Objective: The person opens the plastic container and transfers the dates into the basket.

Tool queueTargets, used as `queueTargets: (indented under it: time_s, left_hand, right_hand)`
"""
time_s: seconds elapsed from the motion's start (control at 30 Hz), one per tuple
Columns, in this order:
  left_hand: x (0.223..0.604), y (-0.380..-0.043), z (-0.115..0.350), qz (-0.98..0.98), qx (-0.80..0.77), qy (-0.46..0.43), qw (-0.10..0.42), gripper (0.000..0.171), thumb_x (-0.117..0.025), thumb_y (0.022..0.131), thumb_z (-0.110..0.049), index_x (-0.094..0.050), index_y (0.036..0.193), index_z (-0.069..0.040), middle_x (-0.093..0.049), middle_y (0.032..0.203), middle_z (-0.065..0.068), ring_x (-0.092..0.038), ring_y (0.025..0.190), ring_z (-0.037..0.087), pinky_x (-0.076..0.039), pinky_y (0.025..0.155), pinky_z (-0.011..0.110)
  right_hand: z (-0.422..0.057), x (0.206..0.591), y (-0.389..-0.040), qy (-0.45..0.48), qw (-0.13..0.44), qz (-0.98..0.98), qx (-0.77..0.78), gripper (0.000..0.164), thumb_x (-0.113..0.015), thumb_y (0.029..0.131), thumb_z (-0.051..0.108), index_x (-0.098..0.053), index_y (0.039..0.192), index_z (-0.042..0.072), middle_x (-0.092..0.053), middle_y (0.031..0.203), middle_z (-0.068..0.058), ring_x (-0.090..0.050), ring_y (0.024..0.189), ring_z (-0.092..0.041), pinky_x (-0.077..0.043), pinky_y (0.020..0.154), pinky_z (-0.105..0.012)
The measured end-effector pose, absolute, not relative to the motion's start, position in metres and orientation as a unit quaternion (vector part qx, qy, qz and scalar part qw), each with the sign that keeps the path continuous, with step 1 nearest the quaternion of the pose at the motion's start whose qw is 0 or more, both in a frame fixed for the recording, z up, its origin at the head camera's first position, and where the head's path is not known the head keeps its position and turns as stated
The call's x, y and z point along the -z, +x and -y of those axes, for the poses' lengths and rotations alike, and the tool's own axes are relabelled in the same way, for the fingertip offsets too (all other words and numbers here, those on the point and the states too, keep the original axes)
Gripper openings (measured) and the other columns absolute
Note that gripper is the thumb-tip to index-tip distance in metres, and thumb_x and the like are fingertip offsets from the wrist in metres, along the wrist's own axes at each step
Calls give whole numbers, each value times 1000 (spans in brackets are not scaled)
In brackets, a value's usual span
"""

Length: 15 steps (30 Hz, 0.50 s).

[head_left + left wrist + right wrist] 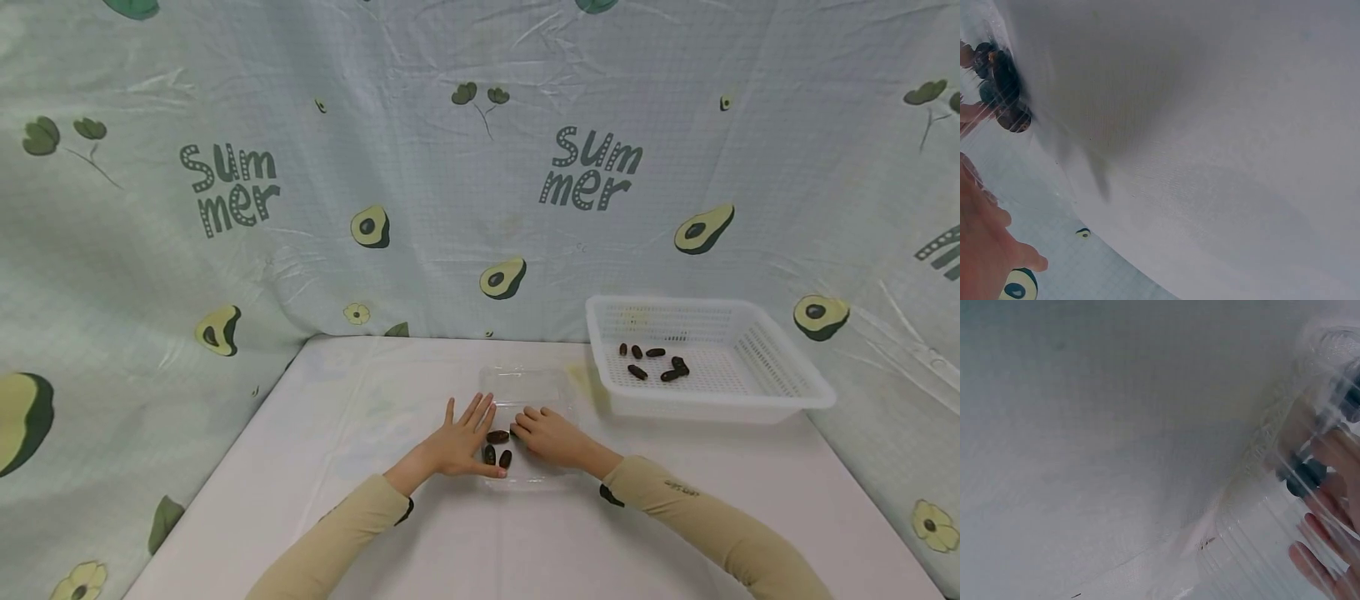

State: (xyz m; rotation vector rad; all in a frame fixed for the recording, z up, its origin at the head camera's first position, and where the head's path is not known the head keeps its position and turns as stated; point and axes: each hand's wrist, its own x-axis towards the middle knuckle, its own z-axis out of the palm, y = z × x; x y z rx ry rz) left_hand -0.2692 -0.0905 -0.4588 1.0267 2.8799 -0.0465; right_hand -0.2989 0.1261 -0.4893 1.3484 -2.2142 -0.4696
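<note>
A clear plastic clamshell box [525,481] lies in front of me, its lid [525,383] folded back on the far side. Three dark brown dates [497,437] sit in its left part, and the left wrist view shows dates [1005,78] through the clear wall. My left hand [456,446] has its fingers spread along the box's left side, thumb across the near left corner. Over the box, my right hand [553,438] curls its fingers down and pinches another date [514,432] at the fingertips. Through the ribbed plastic, the right wrist view shows a dark date [1307,477] beside fingers.
A white perforated plastic basket [712,404] stands at the back right of the white table [360,417], with several dates [637,372] in its left half. Behind the table hangs a pale curtain [420,167] printed with avocados and lettering.
</note>
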Motion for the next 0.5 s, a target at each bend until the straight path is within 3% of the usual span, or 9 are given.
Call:
queueTargets:
  time_s: [0.2,0.5]
  left_hand:
    - [459,-269,89,-942,17,332,42,103,-42,76,-71,-7,144,-2,-1,151,15,-2,139,32,-8,101,65]
    - [458,-268,89,-943,16,330,39,102,-44,76,-70,-9,144,-2,-2,151,15,-3,139,31,-8,101,65]
  right_hand:
    - [-127,491,-298,494,257,810,182,17,-60,84,28,-56,98,20,-54,93,2,-49,80,-11,-42,60,-24]
    - [-127,490,-298,495,251,807,203,21,-61,83,32,-57,103,25,-56,99,4,-50,85,-12,-44,64,-25]
